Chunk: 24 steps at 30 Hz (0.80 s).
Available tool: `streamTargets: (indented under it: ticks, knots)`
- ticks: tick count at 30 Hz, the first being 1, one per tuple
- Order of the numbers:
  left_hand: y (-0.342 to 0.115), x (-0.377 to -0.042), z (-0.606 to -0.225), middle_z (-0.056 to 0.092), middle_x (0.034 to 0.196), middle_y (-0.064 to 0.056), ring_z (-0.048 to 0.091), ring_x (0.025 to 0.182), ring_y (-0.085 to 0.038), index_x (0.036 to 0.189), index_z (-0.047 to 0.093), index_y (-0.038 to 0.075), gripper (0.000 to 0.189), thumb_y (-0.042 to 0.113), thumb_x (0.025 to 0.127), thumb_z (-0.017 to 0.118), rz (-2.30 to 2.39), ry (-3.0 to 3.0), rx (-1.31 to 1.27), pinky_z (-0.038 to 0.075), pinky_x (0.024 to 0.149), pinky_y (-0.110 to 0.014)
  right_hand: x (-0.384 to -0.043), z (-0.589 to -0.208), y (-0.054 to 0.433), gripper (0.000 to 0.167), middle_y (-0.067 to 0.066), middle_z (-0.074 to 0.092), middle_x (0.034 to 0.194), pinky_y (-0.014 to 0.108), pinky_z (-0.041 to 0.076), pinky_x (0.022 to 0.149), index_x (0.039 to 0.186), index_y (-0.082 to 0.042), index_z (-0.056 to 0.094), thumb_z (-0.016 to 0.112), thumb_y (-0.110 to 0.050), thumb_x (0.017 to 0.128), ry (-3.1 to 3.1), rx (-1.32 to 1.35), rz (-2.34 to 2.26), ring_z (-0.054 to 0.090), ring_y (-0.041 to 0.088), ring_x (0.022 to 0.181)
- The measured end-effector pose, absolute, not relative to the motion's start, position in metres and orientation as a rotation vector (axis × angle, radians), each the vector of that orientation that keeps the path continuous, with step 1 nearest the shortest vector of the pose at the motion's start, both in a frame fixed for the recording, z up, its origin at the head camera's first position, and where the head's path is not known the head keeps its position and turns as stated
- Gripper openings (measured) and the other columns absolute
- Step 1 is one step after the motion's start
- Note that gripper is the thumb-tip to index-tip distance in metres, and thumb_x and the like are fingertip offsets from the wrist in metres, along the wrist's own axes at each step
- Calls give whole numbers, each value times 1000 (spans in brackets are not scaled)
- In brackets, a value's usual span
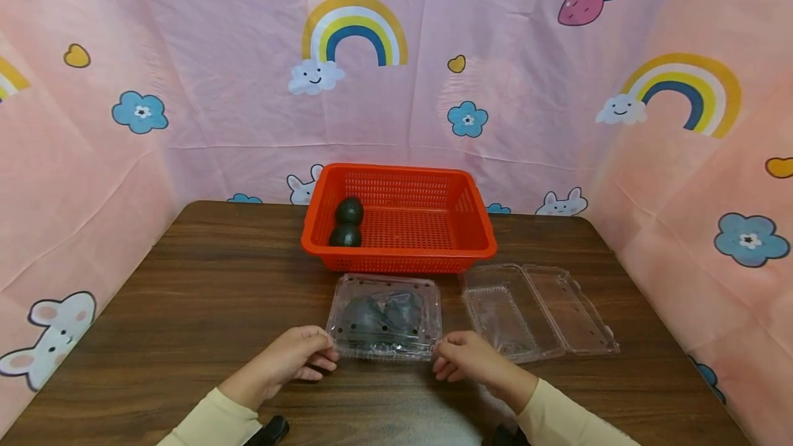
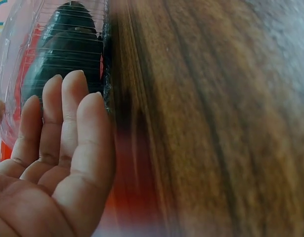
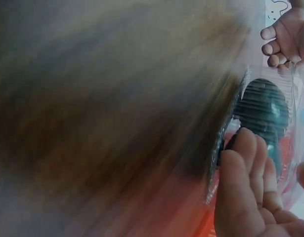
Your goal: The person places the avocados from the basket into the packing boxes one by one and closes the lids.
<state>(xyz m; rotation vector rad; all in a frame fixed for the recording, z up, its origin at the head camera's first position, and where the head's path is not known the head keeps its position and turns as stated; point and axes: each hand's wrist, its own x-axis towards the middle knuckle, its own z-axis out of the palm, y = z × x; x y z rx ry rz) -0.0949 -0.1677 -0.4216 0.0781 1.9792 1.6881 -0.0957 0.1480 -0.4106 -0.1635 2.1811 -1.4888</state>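
A clear plastic clamshell box (image 1: pixel 384 349) with its lid down sits in front of the basket. Dark green avocados (image 1: pixel 403 312) show through its lid; the left wrist view shows these avocados (image 2: pixel 63 54) behind the ribbed side wall. At the box's near left corner is my left hand (image 1: pixel 297 356), fingers extended and thumb by the lid edge. My right hand (image 1: pixel 467 360) is at the near right corner, its fingers loosely bent beside the wall. In the right wrist view, the right hand's fingers (image 3: pixel 245 173) overlap the box, and the left hand (image 3: pixel 290 39) appears beyond it.
An orange plastic basket (image 1: pixel 403 253) stands at the back, with two avocados (image 1: pixel 349 210) at its left end. An unfolded clear clamshell (image 1: pixel 573 315) lies to the right on the brown wooden table (image 1: pixel 204 281). Patterned pink cloth (image 1: pixel 248 88) surrounds the table's back and sides.
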Motion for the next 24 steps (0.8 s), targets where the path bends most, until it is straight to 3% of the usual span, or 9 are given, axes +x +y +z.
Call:
streamTargets:
  ticks: [8,24]
  knots:
    - [-165,-94,-421,64,93,-7,64,85,-17,94,60,2,20,17,96,48,1693,1985,54,54,72,-35,-98,-415,146,25,3,65,74,31,56,66,93,7,62,46,-12,91,2000,-73,-1623,65,13,67]
    - [-163,-94,-422,66,88,-4,65,83,-16,91,63,1,20,14,95,48,1718,1970,57,54,72,-34,-99,-416,147,22,2,63,74,30,55,66,92,4,60,43,-10,94,1884,-66,-1691,64,12,66]
